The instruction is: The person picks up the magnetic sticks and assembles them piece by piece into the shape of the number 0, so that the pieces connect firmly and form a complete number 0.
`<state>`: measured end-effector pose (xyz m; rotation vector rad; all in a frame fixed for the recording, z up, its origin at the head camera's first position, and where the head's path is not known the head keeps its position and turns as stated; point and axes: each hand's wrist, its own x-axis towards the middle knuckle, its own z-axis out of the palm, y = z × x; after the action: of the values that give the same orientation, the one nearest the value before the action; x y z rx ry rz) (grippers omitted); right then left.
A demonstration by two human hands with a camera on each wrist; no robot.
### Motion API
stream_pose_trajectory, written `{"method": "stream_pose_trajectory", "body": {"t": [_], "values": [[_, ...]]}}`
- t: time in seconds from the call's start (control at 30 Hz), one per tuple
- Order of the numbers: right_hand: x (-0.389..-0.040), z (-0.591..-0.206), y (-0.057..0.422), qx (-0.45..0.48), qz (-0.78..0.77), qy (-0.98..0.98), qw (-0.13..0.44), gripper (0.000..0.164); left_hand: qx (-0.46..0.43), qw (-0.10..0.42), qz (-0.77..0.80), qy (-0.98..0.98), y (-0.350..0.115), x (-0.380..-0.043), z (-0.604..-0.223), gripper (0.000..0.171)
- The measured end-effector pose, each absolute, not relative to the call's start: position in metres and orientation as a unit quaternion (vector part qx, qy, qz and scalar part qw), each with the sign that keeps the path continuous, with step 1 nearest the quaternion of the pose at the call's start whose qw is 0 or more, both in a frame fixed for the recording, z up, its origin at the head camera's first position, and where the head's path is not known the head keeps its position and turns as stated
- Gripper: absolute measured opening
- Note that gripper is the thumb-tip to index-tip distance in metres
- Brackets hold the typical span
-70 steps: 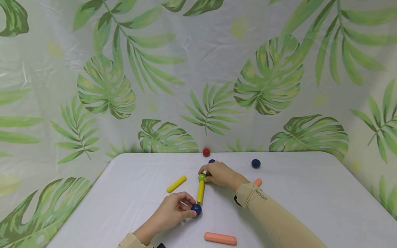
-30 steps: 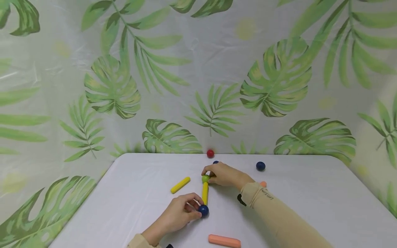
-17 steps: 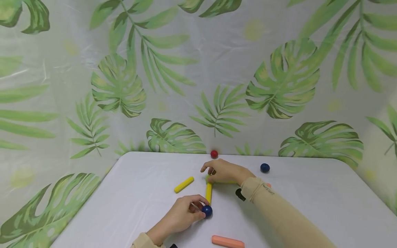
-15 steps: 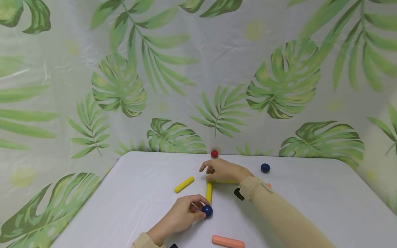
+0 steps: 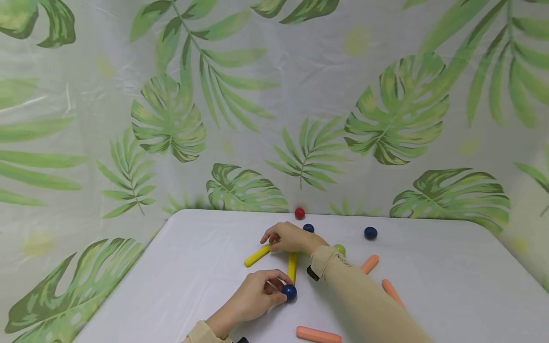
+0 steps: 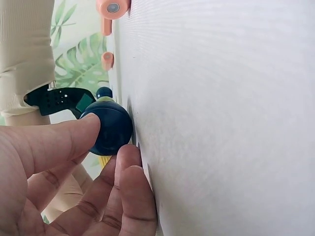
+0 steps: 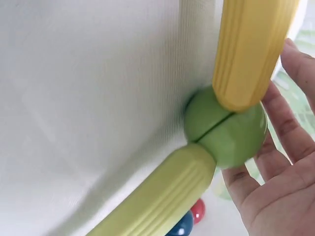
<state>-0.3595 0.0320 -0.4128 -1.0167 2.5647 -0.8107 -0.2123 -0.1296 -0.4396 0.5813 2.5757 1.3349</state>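
My left hand [image 5: 262,295] pinches a dark blue ball [image 6: 117,132] between thumb and fingers, low at the table. The ball sits at the near end of a yellow ridged stick [image 5: 292,269]. A green ball [image 7: 226,132] joins that stick's far end to a yellow-green stick [image 7: 162,191]; the right hand hides this joint in the head view. My right hand [image 5: 288,237] reaches left over it, fingers spread, beyond the green ball in the right wrist view. Its fingertips are right at the end of a loose yellow stick [image 5: 256,256].
A red ball [image 5: 299,213] and two blue balls, one nearer [image 5: 308,228] and one farther right [image 5: 371,233], lie toward the back. Another green ball [image 5: 340,249] shows behind the right wrist. Orange sticks lie right [image 5: 370,264] and in front [image 5: 319,334].
My right hand has let go of the green ball and moved left to the loose yellow stick. The left hand has brought its blue ball against the yellow stick's end. The view has turned slightly left.
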Motion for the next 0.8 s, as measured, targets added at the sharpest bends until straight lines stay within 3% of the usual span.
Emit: {"method": "stream_pose_trajectory", "body": {"t": [0.53,0.8], "values": [[-0.355,-0.413,0.019,-0.377,-0.218,0.896,0.091,0.007,0.197,0.087,0.442,0.87,-0.129,-0.213,-0.44,0.024],[-0.348,-0.408,0.021,-0.367,-0.193,0.907,0.071,0.012,0.2,0.087,0.446,0.868,-0.13,-0.213,-0.439,0.024]]}}
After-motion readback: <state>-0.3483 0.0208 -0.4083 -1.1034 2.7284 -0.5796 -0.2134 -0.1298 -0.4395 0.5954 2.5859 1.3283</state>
